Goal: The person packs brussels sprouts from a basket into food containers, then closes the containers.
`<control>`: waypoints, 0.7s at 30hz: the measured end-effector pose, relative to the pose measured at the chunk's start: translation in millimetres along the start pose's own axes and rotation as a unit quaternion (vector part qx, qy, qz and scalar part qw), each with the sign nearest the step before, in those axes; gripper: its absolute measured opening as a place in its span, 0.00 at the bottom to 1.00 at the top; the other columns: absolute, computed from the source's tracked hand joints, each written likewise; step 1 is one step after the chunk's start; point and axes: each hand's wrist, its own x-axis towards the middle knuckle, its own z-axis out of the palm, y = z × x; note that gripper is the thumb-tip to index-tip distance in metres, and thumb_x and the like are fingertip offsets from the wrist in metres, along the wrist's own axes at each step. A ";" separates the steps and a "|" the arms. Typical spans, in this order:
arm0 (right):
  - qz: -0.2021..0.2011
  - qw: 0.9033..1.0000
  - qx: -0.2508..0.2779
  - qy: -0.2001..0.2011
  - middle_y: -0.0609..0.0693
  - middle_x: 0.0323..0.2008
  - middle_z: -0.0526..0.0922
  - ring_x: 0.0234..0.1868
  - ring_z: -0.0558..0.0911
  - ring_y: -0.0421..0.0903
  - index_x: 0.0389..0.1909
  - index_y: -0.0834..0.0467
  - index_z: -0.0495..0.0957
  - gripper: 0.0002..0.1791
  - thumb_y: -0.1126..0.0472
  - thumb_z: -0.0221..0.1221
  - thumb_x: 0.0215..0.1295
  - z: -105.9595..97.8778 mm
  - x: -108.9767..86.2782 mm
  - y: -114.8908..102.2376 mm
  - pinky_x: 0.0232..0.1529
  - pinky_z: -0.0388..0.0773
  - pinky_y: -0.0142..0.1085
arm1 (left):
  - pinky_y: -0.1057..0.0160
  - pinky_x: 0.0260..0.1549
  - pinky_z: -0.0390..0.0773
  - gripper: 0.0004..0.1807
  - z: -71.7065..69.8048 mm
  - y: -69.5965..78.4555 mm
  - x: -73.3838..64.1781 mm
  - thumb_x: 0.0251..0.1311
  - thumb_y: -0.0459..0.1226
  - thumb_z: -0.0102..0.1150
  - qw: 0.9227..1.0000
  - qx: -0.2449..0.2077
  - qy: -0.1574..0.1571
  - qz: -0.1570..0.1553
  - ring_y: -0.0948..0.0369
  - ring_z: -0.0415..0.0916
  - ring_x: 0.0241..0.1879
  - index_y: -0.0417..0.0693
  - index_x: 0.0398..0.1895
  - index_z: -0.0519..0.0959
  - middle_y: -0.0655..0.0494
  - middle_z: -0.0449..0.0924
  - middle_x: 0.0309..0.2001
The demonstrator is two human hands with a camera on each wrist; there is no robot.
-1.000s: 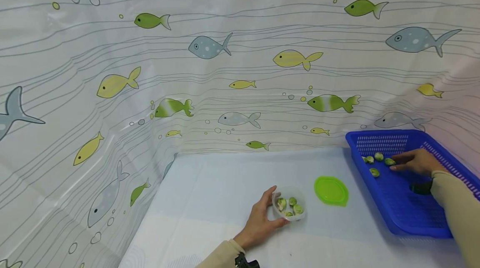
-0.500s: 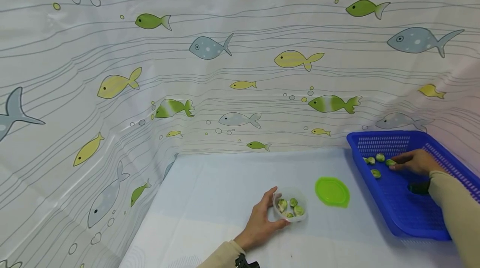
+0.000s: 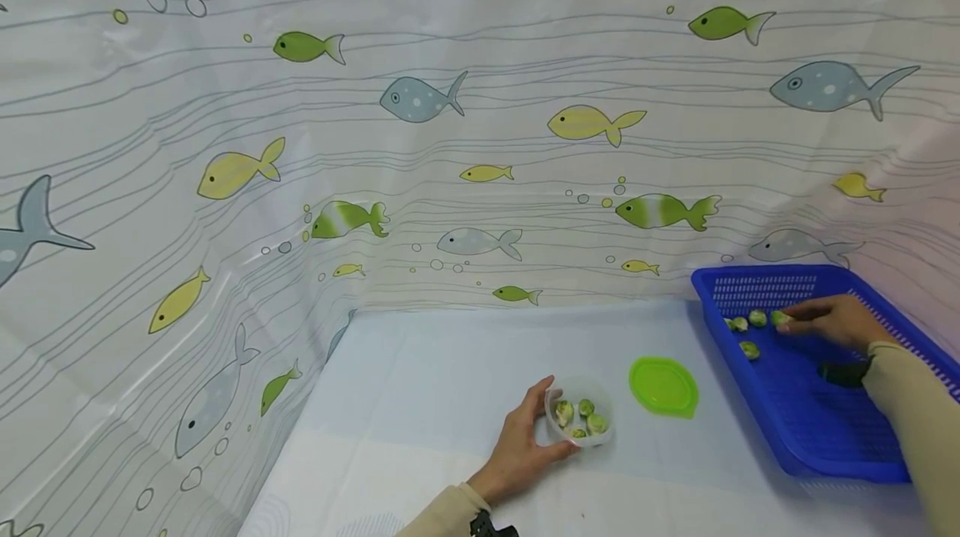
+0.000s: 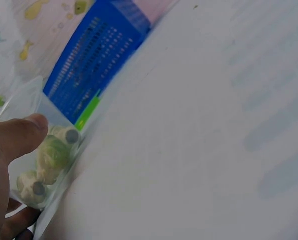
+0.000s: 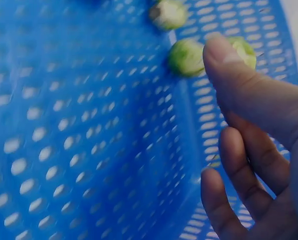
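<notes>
My left hand [image 3: 517,447] grips a small clear plastic tub [image 3: 579,383] on the table, thumb at the near side and fingers at the far side. Several Brussels sprouts [image 3: 597,423] lie in it; the left wrist view shows them through the wall beside the thumb [image 4: 26,131]. At the right, my right hand [image 3: 843,322] reaches into the blue plastic basket [image 3: 806,437] and pinches a Brussels sprout [image 3: 781,318] at its fingertips. Other loose sprouts [image 3: 749,350] lie near it on the basket floor. In the right wrist view the thumb [image 5: 248,82] partly covers one sprout [image 5: 244,50].
A bright green lid [image 3: 663,387] lies on the white table between tub and basket. Under the right wrist is a dark object [image 3: 842,374], perhaps part of the wrist camera. A fish-printed curtain [image 3: 480,120] hangs behind and at the left.
The sprout at my right fingertips has risen slightly with the hand. My left hand and the tub stay in place.
</notes>
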 end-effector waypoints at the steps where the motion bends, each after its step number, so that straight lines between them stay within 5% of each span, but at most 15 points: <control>1: 0.000 1.000 0.008 -0.002 0.74 0.60 0.82 0.63 0.74 0.80 0.64 0.68 0.80 0.47 0.32 0.71 0.60 -1.0 -1.0 -2.9 0.52 0.76 0.71 | 0.53 0.72 0.73 0.53 0.2 -0.4 0.1 0.58 0.46 0.79 1.000 -0.002 0.000 -0.001 0.54 0.79 0.68 0.45 0.82 0.58 0.48 0.78 0.72; 6: -0.002 0.998 0.055 -0.005 0.75 0.70 0.73 0.69 0.69 0.79 0.72 0.67 0.73 0.49 0.33 0.69 0.65 -6.7 -5.6 -21.0 0.60 0.69 0.75 | 0.52 0.73 0.72 0.54 0.7 -0.7 0.5 0.58 0.46 0.80 1.000 -0.005 0.002 0.000 0.53 0.79 0.68 0.45 0.82 0.59 0.48 0.78 0.71; 9: -0.007 0.997 0.081 0.009 0.69 0.70 0.76 0.68 0.73 0.72 0.73 0.66 0.72 0.48 0.34 0.69 0.65 -8.0 -8.4 -31.9 0.62 0.68 0.75 | 0.52 0.73 0.72 0.54 0.8 -0.7 0.4 0.57 0.46 0.80 1.000 0.000 0.005 0.004 0.54 0.79 0.67 0.45 0.82 0.59 0.48 0.78 0.71; 12: -0.016 0.994 0.105 0.022 0.42 0.59 0.84 0.58 0.82 0.44 0.73 0.64 0.73 0.46 0.36 0.70 0.65 -9.2 -11.6 -41.8 0.64 0.68 0.74 | 0.53 0.72 0.72 0.54 1.1 -1.1 0.4 0.57 0.46 0.80 1.000 0.001 0.006 0.007 0.55 0.79 0.67 0.45 0.82 0.59 0.49 0.78 0.71; 16: -0.031 0.991 0.124 0.032 0.16 0.44 0.74 0.44 0.72 0.16 0.73 0.63 0.74 0.44 0.38 0.70 0.66 -9.2 -12.9 -51.2 0.65 0.67 0.74 | 0.53 0.73 0.72 0.54 1.5 -2.1 0.7 0.57 0.46 0.80 1.000 -0.004 0.005 0.003 0.54 0.79 0.67 0.46 0.82 0.59 0.49 0.78 0.71; 19: -0.044 0.991 0.123 0.033 0.16 0.44 0.75 0.44 0.74 0.16 0.72 0.63 0.75 0.41 0.40 0.70 0.67 -8.4 -13.6 -59.2 0.63 0.71 0.69 | 0.53 0.73 0.72 0.54 1.1 -1.5 0.9 0.57 0.46 0.80 1.000 -0.005 0.004 -0.001 0.53 0.79 0.67 0.45 0.82 0.59 0.49 0.78 0.71; 21: -0.050 0.991 0.117 0.035 0.17 0.44 0.77 0.44 0.75 0.18 0.71 0.62 0.76 0.40 0.41 0.70 0.68 -7.6 -14.7 -66.3 0.60 0.78 0.57 | 0.53 0.72 0.72 0.54 0.7 -0.4 1.2 0.57 0.45 0.80 1.000 -0.002 0.003 0.000 0.54 0.80 0.67 0.45 0.82 0.59 0.48 0.78 0.71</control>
